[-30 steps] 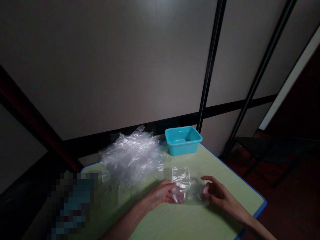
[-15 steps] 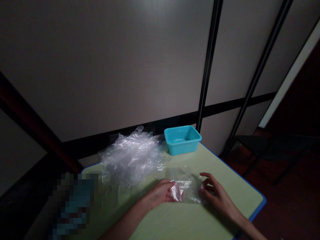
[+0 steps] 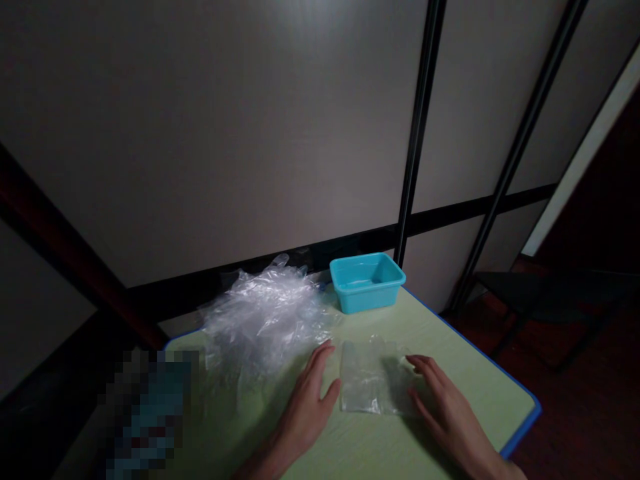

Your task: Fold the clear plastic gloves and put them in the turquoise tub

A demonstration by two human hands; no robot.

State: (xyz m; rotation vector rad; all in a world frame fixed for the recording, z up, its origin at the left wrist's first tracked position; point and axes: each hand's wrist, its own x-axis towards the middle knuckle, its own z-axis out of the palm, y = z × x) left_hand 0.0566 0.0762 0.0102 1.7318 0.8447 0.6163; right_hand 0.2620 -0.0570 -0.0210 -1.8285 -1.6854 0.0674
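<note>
A clear plastic bag (image 3: 367, 383) lies flat on the light green table between my two hands. Just left of it is my left hand (image 3: 313, 397), thumb and fingers apart, holding nothing. Over the bag's right edge hovers my right hand (image 3: 437, 393), its fingers curved and spread from the thumb; whether the fingertips touch the film I cannot tell. Beyond my left hand sits a big loose heap of clear plastic bags (image 3: 270, 317), crumpled and shiny.
A turquoise plastic basin (image 3: 367, 300) stands at the table's back corner. The green table (image 3: 340, 447) has a blue edge. Sliding wardrobe doors (image 3: 275, 133) rise behind it. A dark chair (image 3: 540, 293) is off to the right, and a blurred patch covers the lower left.
My left hand has let go of the bag and drawn back to its left, opening up. The bag now lies flatter. My right hand has opened and shifted slightly right.
</note>
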